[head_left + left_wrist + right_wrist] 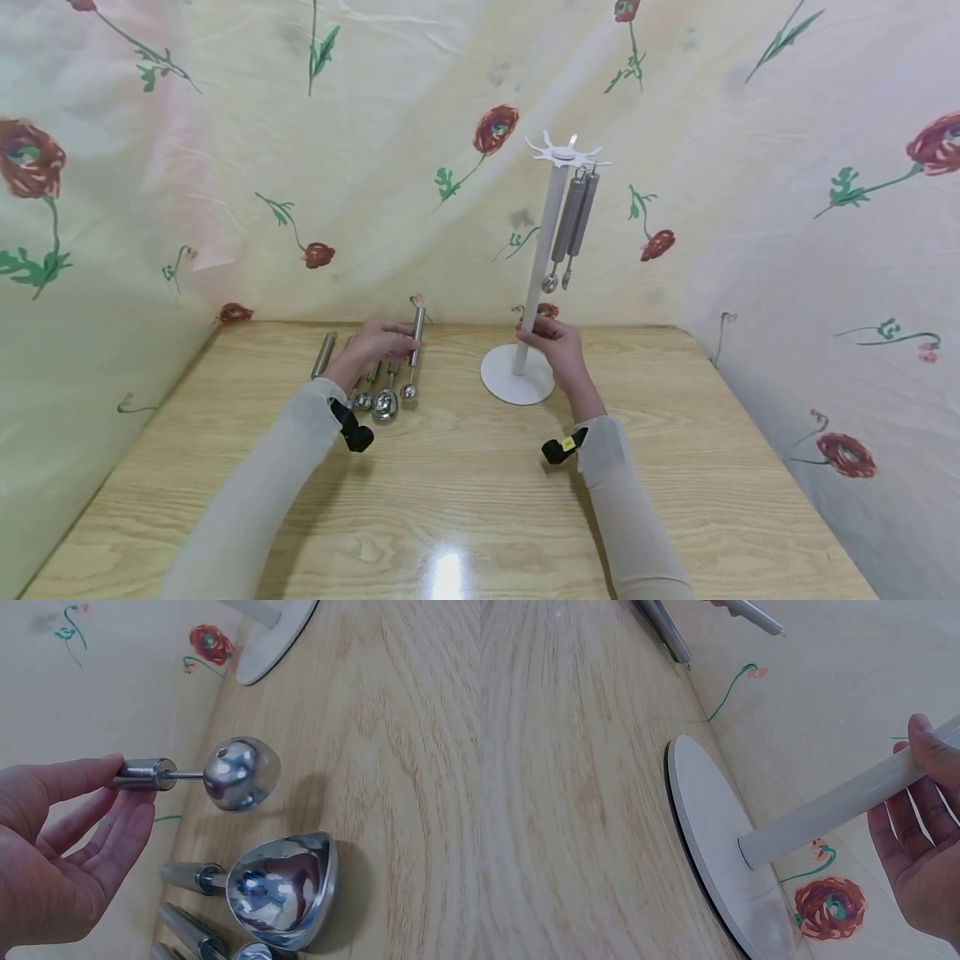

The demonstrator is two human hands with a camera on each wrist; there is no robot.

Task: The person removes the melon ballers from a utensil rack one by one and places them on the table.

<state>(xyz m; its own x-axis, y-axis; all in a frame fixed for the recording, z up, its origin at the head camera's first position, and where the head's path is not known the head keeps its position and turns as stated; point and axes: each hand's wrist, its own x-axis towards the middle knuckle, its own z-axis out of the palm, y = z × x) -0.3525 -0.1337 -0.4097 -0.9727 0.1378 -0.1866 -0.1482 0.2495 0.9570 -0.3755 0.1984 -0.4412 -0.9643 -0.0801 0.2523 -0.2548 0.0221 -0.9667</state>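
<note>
My left hand (372, 344) pinches a metal melon baller (241, 776) by its silver handle, thumb on one side and fingers on the other. Its round bowl, pierced by a small hole, points down over the table. Beside it lies a scoop (283, 889) with a wide, pointed bowl, along with several other steel-handled utensils partly hidden by the hand. My right hand (558, 348) grips the white pole of a utensil stand (546, 242) low down, just above its round base (705, 817). Two grey-handled utensils (572, 218) hang from hooks at the stand's right side.
The wooden table (465, 467) ends at the back against a flower-printed cloth (375, 167), which also rises along both sides. Other hooks (546, 140) on the stand's top ring bear nothing. A steel handle (324, 354) lies left of my left hand.
</note>
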